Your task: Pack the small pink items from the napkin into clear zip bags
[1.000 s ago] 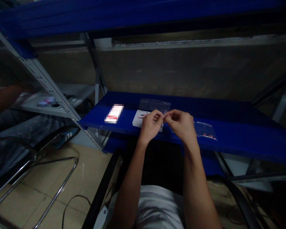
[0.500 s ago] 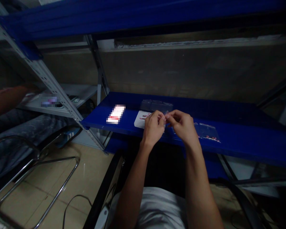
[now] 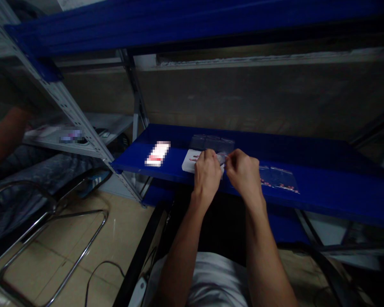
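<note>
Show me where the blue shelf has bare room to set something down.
The widest bare patch on the blue shelf runs right of the clear bags with red pieces, toward the shelf's dim right end. A narrow gap lies between the blurred bright item and the white piece. Crowded: around the left hand and right hand, clear plastic between them.

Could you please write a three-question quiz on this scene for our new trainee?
1. Multiple choice: What shows between the left hand and the right hand? (a) a screwdriver; (b) clear plastic; (c) a mug.
2. Fill in the blank: From the wearer's viewpoint, the clear bags with small red pieces lie to the ____ of both hands.
3. True or false: The left hand hides part of the white card.

Key: 1. b; 2. right; 3. true.
</note>
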A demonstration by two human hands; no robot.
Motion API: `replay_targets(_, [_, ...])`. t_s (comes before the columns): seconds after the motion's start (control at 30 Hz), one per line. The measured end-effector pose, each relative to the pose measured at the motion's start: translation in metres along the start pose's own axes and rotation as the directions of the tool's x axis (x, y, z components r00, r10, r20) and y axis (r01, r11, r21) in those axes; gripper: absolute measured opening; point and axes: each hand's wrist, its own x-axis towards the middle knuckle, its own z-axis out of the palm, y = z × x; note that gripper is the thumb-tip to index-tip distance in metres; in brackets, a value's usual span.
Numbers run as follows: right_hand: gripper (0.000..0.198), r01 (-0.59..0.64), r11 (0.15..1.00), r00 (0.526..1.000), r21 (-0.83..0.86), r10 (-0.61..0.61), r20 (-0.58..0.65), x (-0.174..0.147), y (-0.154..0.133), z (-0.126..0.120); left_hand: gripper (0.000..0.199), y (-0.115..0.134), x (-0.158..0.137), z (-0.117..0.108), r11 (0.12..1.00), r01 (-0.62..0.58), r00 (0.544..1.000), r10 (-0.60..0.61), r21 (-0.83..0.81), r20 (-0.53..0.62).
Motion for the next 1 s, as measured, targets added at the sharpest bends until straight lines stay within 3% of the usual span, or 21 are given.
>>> replay_targets(0.13, [0.013, -0.034, 0.999, 0.999, 0.019, 0.034, 0.004, 0.001, -0.001, -0.006, 0.018, 0.001, 0.002, -0.008, 0.999, -0.037, 0.999, 0.037, 0.006, -0.001])
replay_targets(0.33, [0.017, -0.112, 0.982, 0.992, 0.154, 0.102, 0.069, 0.007, -0.006, -0.009, 0.027, 0.006, 0.001, -0.02, 0.983, -0.184, 0.975, 0.182, 0.004, 0.126])
replay_targets(0.53, [0.022, -0.085, 0.97, 0.989, 0.228, 0.054, 0.137, 0.007, -0.009, -0.01, 0.027, 0.004, 0.002, -0.013, 0.993, -0.117, 0.99, 0.118, -0.01, 0.084])
replay_targets(0.7, [0.021, -0.029, 0.964, 0.992, 0.265, -0.004, 0.126, 0.007, -0.009, -0.011, 0.026, 0.0, 0.007, -0.014, 0.992, -0.084, 0.989, 0.096, -0.098, 0.116])
replay_targets(0.9, [0.018, 0.018, 0.999, 1.0, 0.029, -0.018, 0.021, 0.003, -0.009, -0.006, 0.032, -0.004, 0.006, -0.015, 0.999, -0.045, 0.989, 0.047, -0.017, 0.143])
replay_targets(1.0, [0.019, 0.011, 0.999, 0.999, 0.053, -0.012, 0.029, 0.002, -0.011, -0.004, 0.033, -0.006, 0.005, -0.015, 0.998, -0.052, 0.989, 0.049, 0.019, 0.142])
